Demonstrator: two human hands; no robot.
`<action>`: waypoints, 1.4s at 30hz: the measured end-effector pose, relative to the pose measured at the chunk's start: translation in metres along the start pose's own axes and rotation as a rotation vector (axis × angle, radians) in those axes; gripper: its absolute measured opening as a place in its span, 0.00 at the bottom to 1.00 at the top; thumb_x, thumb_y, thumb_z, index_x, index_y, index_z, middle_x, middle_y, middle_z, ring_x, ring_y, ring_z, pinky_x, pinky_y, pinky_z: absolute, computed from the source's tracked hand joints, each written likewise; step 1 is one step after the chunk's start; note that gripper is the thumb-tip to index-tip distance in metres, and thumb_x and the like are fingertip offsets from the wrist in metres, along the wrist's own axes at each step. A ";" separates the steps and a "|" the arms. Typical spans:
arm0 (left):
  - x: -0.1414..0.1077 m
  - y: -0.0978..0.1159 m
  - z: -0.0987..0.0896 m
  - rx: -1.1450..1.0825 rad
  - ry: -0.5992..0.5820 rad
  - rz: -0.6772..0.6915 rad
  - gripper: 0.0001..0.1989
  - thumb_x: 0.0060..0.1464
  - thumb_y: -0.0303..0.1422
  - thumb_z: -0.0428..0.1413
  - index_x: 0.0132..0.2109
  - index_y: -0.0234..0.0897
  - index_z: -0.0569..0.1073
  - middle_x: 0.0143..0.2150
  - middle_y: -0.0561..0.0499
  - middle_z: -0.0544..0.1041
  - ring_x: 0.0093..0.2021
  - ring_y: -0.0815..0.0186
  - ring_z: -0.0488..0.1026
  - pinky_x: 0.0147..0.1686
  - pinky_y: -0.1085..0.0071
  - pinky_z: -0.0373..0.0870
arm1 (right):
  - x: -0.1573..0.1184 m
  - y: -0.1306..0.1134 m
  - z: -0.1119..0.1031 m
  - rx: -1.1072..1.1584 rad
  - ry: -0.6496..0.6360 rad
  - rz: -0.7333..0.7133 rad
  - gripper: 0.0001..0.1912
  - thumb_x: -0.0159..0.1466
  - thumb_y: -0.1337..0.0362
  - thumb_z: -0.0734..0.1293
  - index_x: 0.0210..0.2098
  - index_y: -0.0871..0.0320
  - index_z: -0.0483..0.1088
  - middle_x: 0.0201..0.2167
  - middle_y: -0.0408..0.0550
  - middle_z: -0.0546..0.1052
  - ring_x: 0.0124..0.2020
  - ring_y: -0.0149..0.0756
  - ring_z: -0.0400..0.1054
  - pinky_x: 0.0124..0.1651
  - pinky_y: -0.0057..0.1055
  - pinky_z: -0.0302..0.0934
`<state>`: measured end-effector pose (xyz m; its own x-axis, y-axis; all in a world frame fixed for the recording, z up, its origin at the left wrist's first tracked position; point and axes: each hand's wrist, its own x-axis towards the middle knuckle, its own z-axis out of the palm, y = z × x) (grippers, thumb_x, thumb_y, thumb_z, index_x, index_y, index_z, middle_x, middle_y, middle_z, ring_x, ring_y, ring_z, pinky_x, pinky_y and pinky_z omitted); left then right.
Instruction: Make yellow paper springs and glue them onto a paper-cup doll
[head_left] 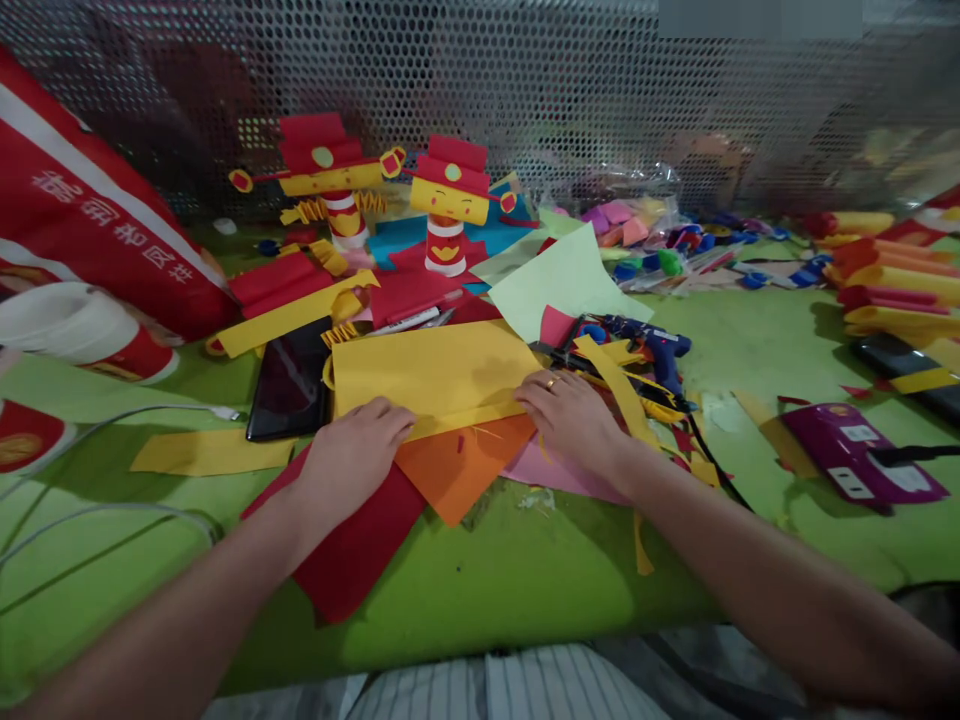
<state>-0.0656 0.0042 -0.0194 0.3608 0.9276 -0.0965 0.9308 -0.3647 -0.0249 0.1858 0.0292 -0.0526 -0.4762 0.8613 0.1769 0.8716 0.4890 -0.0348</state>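
A yellow paper sheet (435, 370) lies in front of me, with a narrow strip folded along its near edge. My left hand (364, 440) has its fingers curled and pressed together on the fold's left end. At the right end, my right hand (566, 415), with a ring on one finger, pinches the same edge. Beneath the sheet are a red sheet (356, 550), an orange sheet (454, 475) and a pink sheet (577, 475). A black phone (289, 385) touches the yellow sheet's left side.
Two paper figures (448, 200) stand behind. A blue glue gun (656, 345) and scissors lie to the right, near a purple power strip (862, 455). White paper cups (82, 325) and a cable (112, 415) are at the left. A perforated metal screen (525, 90) rises behind the green table (540, 590).
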 end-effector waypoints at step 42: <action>-0.012 0.061 0.008 0.100 -0.130 0.011 0.32 0.54 0.41 0.52 0.61 0.27 0.60 0.61 0.25 0.58 0.57 0.35 0.60 0.49 0.45 0.63 | -0.014 -0.064 -0.012 0.065 -0.208 -0.209 0.37 0.63 0.45 0.51 0.60 0.67 0.57 0.60 0.61 0.60 0.61 0.49 0.53 0.60 0.55 0.46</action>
<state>-0.0142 -0.0301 -0.0282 0.3547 0.9075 -0.2250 0.9140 -0.3873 -0.1211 0.1378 -0.0162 -0.0415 -0.6644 0.7472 -0.0180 0.7457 0.6611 -0.0832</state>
